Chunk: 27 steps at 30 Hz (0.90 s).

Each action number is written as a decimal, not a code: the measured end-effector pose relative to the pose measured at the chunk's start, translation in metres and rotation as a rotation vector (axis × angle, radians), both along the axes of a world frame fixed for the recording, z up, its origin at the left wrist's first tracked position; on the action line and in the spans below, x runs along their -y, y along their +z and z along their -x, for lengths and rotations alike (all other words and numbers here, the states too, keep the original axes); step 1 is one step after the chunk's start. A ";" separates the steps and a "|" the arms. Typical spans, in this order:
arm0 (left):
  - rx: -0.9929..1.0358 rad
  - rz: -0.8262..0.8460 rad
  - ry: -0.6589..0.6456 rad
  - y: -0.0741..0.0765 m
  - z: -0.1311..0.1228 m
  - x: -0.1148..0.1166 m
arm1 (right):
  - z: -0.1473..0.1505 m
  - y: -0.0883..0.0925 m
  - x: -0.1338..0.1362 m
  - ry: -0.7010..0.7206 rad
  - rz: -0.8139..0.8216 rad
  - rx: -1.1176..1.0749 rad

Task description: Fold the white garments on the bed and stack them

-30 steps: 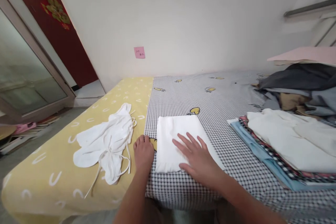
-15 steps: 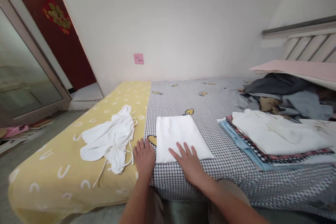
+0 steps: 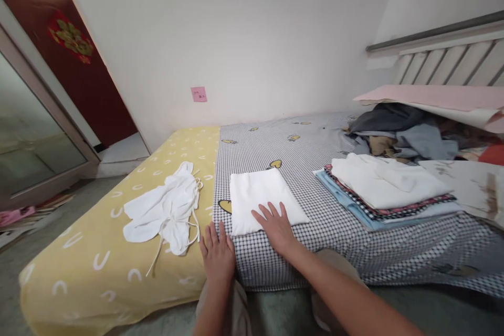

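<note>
A white garment folded into a flat rectangle [image 3: 255, 189] lies on the black-and-white checked part of the bed cover [image 3: 275, 139]. My right hand [image 3: 275, 228] rests palm down on its near edge with the fingers spread. Just left of the fold, my left hand [image 3: 217, 252] lies flat at the seam between the checked cloth and the yellow cloth [image 3: 98, 236], its fingers extended and holding nothing. Farther left, a crumpled white garment with thin strings [image 3: 169, 210] is spread on the yellow side.
At the right sits a stack of folded clothes [image 3: 389, 184], white on top. Behind it a heap of dark and grey clothes [image 3: 397, 126] lies under a pink board [image 3: 433, 97]. A white wall [image 3: 236, 37] with a pink note [image 3: 199, 94] borders the bed's far side.
The view has turned slightly to the right. My left hand has drawn back a little toward the bed's near edge; my right hand stays on the folded garment.
</note>
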<state>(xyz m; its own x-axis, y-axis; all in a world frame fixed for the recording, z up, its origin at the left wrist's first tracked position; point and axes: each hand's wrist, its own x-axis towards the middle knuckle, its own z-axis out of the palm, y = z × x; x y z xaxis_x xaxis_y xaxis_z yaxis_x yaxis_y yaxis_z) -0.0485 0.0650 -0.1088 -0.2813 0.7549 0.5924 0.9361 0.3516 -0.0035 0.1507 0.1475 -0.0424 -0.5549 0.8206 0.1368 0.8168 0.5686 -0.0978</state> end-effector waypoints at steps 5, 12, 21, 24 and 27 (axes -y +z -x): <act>0.004 0.008 0.016 0.000 -0.002 0.000 | 0.004 -0.011 -0.015 -0.031 0.017 -0.002; 0.030 0.016 0.013 -0.009 0.002 -0.004 | 0.005 -0.004 -0.025 -0.016 0.142 -0.014; 0.056 -0.009 -0.005 -0.019 0.007 -0.006 | 0.007 0.055 -0.058 0.026 0.297 -0.051; 0.037 -0.025 -0.006 -0.021 0.008 -0.008 | 0.009 0.055 -0.062 0.047 0.318 -0.041; 0.011 -0.078 -0.021 -0.025 0.010 -0.010 | 0.011 0.050 -0.064 0.053 0.332 -0.040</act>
